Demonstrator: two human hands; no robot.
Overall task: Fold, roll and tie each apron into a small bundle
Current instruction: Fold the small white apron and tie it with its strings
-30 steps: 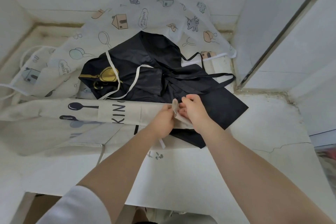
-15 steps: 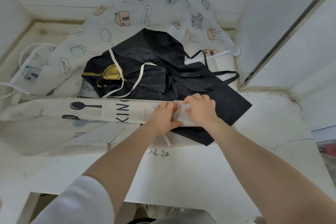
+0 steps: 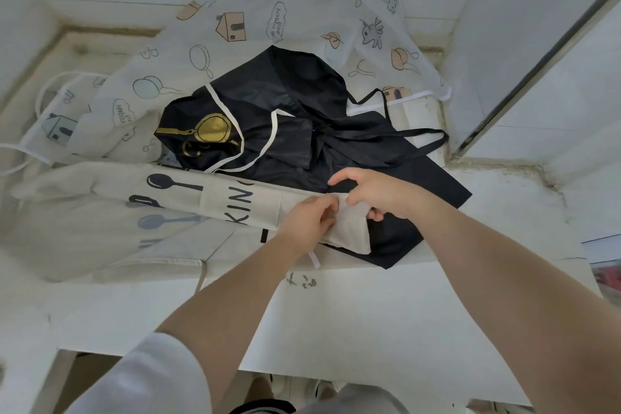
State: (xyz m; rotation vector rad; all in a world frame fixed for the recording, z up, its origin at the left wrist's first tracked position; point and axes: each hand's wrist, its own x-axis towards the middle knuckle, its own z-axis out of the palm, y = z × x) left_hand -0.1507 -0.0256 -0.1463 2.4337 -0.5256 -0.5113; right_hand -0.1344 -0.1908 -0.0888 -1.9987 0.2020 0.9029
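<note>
Both your hands grip the same thing: the right end of the beige apron (image 3: 215, 202). Your left hand (image 3: 307, 218) pinches the cloth with curled fingers, and your right hand (image 3: 379, 193) curls its fingers and thumb round the end flap, which hangs down off your fingertips over the black apron (image 3: 302, 131).

Versus half a second ago: both hands lay pressed flat on the end of the beige apron; now your right hand has lifted and arched, and the flap has come loose and drapes lower. Your left hand has barely moved.

The beige apron lies folded into a long band across the table (image 3: 386, 312), left to right, with spoon prints and the letters "KIN" showing. Its right end overlaps the black apron's near edge. The black apron sits crumpled just behind the beige one, with a gold print and white trim at its left part and a black strap looping to its right. The white patterned apron (image 3: 268, 30) lies behind and under the black one, running up the back wall.

No containers are in view.
</note>
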